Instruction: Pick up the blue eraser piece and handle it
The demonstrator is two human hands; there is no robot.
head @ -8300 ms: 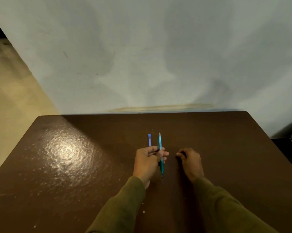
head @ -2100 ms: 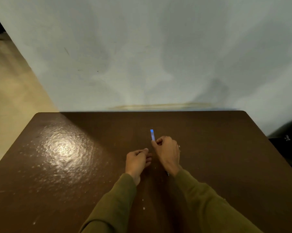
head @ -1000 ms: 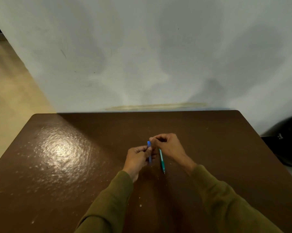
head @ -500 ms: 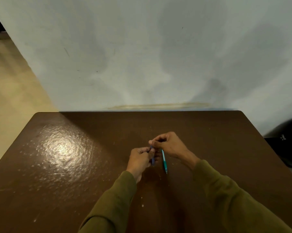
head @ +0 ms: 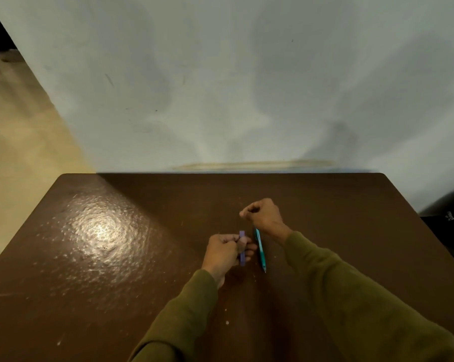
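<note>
Lower centre of the frame: the left hand (head: pixel 224 250) curls its fingers round a small blue-violet tube (head: pixel 242 248), held lengthwise above the brown counter (head: pixel 103 257). Just right of it, a teal pen (head: pixel 260 249) lies on the counter, tip toward the bottom edge. Above the pen, the right hand (head: pixel 262 214) is raised, fingertips pinched together; whether they hold anything cannot be told.

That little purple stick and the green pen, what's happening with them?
A person in olive-green sleeves sits at a dark brown table. The left hand pinches a small flat purple stick. A slim teal pen lies on the table just right of it, partly under the right wrist. The right hand is raised beyond the pen, fingers curled; whether it holds anything is unclear.
</note>
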